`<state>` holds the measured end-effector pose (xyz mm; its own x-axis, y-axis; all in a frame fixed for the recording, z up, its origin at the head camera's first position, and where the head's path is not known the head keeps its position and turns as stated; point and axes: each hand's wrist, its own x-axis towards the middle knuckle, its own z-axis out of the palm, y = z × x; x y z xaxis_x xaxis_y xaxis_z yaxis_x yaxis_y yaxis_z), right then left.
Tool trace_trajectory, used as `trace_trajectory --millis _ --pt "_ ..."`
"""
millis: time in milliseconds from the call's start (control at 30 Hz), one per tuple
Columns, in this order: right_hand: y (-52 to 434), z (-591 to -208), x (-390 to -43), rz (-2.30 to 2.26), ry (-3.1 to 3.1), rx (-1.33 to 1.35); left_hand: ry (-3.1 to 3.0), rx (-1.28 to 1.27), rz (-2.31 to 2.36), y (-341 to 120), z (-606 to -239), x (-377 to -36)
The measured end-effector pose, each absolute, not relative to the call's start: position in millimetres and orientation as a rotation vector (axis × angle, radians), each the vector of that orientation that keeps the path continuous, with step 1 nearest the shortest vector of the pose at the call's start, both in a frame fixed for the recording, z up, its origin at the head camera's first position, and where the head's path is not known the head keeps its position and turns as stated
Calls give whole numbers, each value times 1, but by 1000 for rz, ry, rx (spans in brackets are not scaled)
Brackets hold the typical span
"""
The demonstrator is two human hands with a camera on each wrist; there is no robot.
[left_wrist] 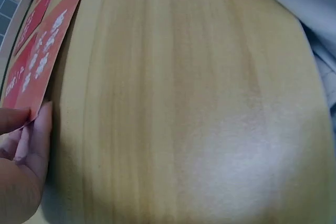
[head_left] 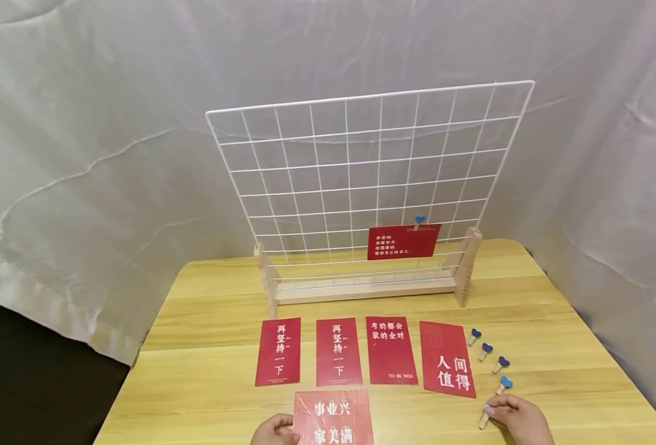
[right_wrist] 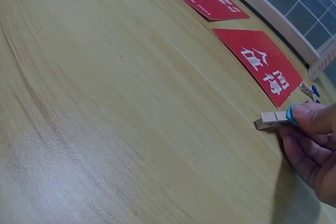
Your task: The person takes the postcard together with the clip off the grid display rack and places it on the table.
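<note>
My left hand pinches a red card with white characters by its left edge, low in the head view. In the left wrist view the thumb lies on top of this card and the fingers are beneath, with the card tilted off the table. Over at the right, my right hand grips a small wooden clothespin by its heart end. The right wrist view shows the clothespin between thumb and fingers, its bare wooden end pointing away from the hand and its blue heart partly covered.
A white wire grid stands in a wooden base. On it, a blue-heart clothespin holds a red card. Several red cards lie in a row before it. More heart clothespins line the right. Pale curtains surround the table.
</note>
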<state>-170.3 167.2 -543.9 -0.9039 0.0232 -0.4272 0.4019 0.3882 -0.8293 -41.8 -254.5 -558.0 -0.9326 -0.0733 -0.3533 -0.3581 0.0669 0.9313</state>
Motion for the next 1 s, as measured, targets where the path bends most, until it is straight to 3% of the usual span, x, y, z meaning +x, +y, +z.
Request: trace_trajectory --millis 300,1000 --pt "171 -544 -174 -1340 2422 335 2362 -489 1552 -252 -534 -46" --pt "169 -525 -175 -1142 2596 208 2126 -377 1865 -263 -516 -59"
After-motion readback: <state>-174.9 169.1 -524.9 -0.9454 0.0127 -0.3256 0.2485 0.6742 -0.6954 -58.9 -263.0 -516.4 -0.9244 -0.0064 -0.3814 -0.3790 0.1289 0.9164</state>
